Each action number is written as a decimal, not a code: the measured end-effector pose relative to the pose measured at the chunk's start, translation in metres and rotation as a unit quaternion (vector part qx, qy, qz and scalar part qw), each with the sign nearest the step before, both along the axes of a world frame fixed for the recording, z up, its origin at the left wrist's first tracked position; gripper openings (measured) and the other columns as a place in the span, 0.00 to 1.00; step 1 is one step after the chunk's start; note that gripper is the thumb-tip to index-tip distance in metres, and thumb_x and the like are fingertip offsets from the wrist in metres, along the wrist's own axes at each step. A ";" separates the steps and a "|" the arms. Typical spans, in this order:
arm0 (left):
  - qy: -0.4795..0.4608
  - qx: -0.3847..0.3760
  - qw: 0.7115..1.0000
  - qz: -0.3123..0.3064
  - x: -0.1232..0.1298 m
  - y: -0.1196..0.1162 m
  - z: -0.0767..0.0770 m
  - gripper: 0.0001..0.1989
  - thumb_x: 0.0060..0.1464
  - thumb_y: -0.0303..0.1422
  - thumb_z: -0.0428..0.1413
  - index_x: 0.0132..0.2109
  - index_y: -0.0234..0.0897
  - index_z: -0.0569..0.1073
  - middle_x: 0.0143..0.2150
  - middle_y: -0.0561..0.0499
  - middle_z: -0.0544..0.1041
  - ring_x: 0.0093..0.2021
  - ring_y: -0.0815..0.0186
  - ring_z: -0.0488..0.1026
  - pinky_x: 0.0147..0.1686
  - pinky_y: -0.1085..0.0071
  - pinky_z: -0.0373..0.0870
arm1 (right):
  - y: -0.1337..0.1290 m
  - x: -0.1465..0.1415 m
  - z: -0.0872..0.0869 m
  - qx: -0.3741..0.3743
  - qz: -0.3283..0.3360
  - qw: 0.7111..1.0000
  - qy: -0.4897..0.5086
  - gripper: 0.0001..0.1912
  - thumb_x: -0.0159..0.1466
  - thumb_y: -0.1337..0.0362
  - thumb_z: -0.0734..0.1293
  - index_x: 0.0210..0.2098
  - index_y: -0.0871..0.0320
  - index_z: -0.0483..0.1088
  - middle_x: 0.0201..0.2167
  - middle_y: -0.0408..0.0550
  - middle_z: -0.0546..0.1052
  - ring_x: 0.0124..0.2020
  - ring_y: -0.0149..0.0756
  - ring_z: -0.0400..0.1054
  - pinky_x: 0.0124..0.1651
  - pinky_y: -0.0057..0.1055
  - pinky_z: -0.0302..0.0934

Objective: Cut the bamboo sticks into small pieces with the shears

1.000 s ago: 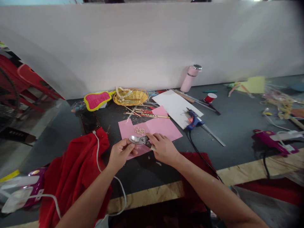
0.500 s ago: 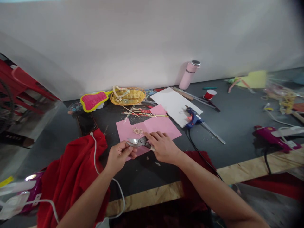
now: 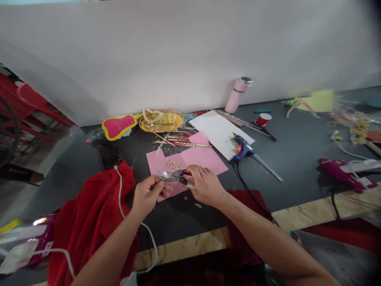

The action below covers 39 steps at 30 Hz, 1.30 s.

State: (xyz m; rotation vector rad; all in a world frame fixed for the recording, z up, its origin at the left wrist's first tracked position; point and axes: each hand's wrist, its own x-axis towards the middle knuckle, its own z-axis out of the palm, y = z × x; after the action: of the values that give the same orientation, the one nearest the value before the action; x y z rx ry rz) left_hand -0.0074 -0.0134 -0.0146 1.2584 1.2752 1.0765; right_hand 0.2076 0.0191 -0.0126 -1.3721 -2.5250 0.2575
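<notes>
My right hand (image 3: 206, 184) is wrapped round the handles of metal pruning shears (image 3: 175, 175), whose blades point left. At the blade tips is my left hand (image 3: 149, 193), its thumb and fingers pinched together on something too small to make out. Both hands are over the near part of a pink paper sheet (image 3: 205, 159). Small pale pieces (image 3: 174, 164) lie in a pile on that paper, just beyond the shears.
Behind the paper lie thin sticks (image 3: 181, 143), a wicker basket (image 3: 169, 120) and a white board (image 3: 218, 129). A blue glue gun (image 3: 243, 149) with a black cord sits right; a pink bottle (image 3: 236, 95) stands by the wall. Red cloth (image 3: 95, 214) and a phone (image 3: 109, 155) are left.
The shears' blades have spread a little and my right fingers have shifted on the handles. My left hand has barely moved.
</notes>
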 end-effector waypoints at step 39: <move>0.003 0.005 1.000 -0.005 0.003 -0.001 -0.004 0.12 0.56 0.37 0.54 0.32 0.33 0.74 0.23 0.51 0.77 0.22 0.69 0.74 0.26 0.73 0.72 | 0.000 0.000 -0.003 0.013 0.056 0.998 -0.025 0.10 0.61 0.63 0.62 0.41 0.58 0.70 0.51 0.53 0.67 0.45 0.42 0.62 0.48 0.38 0.57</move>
State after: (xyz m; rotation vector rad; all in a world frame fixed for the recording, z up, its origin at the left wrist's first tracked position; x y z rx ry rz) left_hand -0.0041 -0.0144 -0.0184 1.2744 1.2682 1.0750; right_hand 0.2080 0.0189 -0.0160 -1.2429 -2.6411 0.2125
